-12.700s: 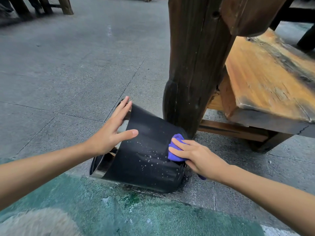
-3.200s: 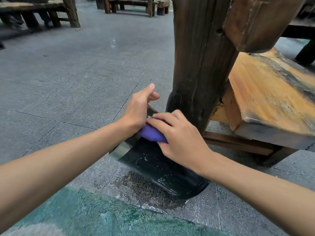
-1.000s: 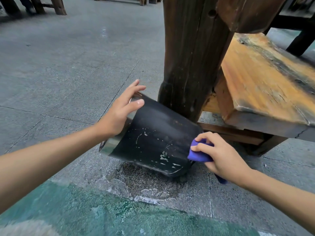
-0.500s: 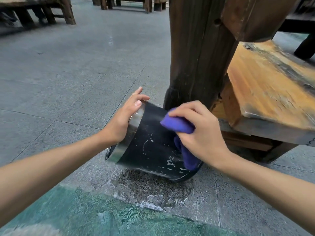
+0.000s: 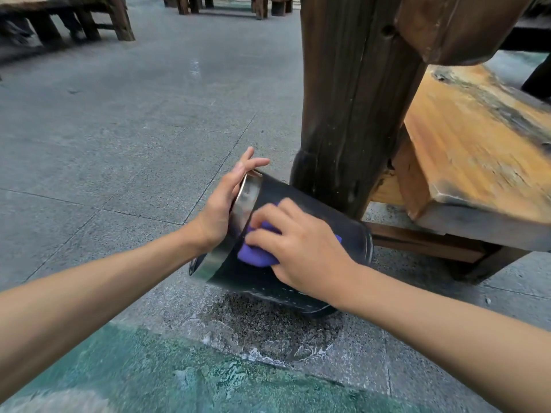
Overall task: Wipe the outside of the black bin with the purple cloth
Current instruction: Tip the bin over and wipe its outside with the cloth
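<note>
Currently the black bin point(image 5: 351, 231) lies tilted on its side on the grey paved ground point(image 5: 119, 144), its base at the lower right touching the ground and its open end raised toward the left. A metal rim band point(image 5: 238, 222) circles the open end. The bin sits just beside the foot of a dark wooden post point(image 5: 351, 99), which stands on its far side.

The left hand point(image 5: 220, 210) rests against the metal rim at the open end, palm on the band, fingers extended upward past the rim's top edge; the fingers are straight and enclose nothing.

The right hand point(image 5: 301, 248) lies on the near upper wall of the bin, fingers curled over the purple cloth point(image 5: 253, 253) and pressing it against the black surface, right beside the metal band. The cloth is bunched, and most of it is hidden under the hand.

A wet dark patch point(image 5: 268, 323) marks the ground directly below the bin. A green painted area point(image 5: 149, 374) covers the near ground. A worn wooden bench point(image 5: 477, 150) stands to the right of the post. More wooden benches point(image 5: 74, 16) stand at the far left.
</note>
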